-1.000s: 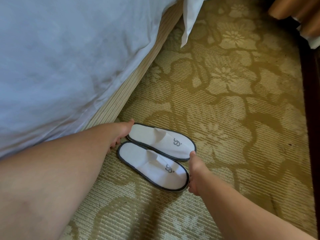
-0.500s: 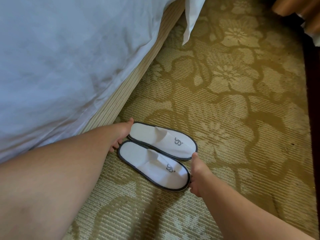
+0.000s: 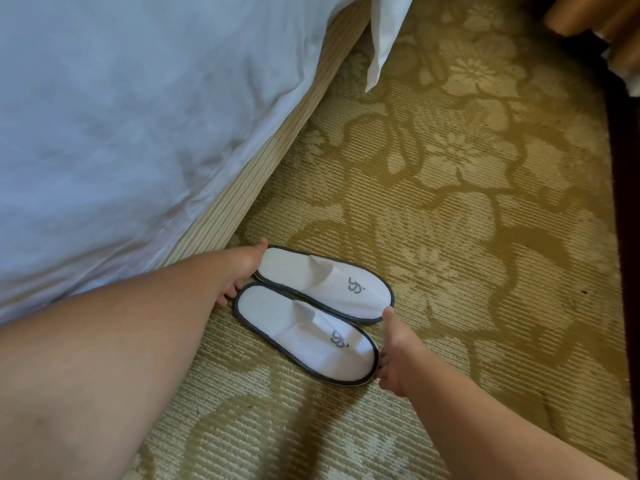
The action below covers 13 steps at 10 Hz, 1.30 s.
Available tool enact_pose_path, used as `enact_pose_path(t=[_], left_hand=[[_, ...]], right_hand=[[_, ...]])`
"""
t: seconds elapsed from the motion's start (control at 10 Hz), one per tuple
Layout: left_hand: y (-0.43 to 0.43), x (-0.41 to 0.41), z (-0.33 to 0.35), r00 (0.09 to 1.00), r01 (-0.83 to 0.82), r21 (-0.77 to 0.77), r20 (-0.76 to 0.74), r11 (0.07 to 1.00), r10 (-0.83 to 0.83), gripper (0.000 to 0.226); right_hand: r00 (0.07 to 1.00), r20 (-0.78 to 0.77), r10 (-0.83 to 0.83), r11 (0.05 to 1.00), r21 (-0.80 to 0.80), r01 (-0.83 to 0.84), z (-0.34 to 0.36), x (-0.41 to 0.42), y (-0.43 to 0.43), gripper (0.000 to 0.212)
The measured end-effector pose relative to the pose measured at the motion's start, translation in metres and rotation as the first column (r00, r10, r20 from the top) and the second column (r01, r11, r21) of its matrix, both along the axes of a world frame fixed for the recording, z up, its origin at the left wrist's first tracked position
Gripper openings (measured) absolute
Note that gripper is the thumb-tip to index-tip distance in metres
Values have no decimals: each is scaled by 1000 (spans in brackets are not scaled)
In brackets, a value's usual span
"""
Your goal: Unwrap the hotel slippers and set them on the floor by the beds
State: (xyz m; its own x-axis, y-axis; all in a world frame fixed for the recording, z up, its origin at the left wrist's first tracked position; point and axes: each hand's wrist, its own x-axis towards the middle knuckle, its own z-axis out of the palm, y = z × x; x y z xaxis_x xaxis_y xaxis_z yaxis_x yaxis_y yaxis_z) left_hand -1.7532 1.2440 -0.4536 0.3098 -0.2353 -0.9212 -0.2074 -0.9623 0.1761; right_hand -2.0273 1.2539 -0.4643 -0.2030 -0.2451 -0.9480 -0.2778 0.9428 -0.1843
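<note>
- Two white hotel slippers with dark grey piping are seen unwrapped and lying flat on the carpet (image 3: 485, 237), side by side and touching along their long edges.
- The far slipper (image 3: 325, 284) is set just beside the ribbed bed base (image 3: 263, 161). The near slipper (image 3: 304, 337) is placed against it on the side away from the bed.
- Both heels are turned to the left and both toes to the right. A grey logo is printed on each upper.
- The left hand (image 3: 242, 268) is laid against the heel ends. Its thumb is placed at the far rim of the far slipper's heel, and its loosely bent fingers (image 3: 227, 296) are lowered to the carpet by the near slipper's heel. The hand is spread wide and nothing is seen clasped in it.
- The right hand (image 3: 394, 355) is held at the toe ends. Its thumb is stretched out to touch the far slipper's toe, and its fingers are bent against the near slipper's toe edge. Whether that edge is pinched cannot be told.
- A white duvet (image 3: 138, 116) is draped over the bed at the left, overhanging the base.
- A white pillow corner (image 3: 384, 36) is seen hanging off the bed's far end.
</note>
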Motion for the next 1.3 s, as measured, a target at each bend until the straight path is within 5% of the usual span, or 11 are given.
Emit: enact_pose_path(t=[0.2,0.6,1.3], left_hand=[[-19,-3,9,1000,1,-79,14,997,0,96],[-39,-9,8,997,-22,-230,69,973,39,83],[-45,-10,-11,989,29,-227,147,973,4,89]], right_hand=[[996,52,-75,996,45,73,3,-15,-26,96],[993,71,-93,990,-96,99,-5,-5,-80,87],[992,93,-90,987,-126,101,-6,3,-70,81]])
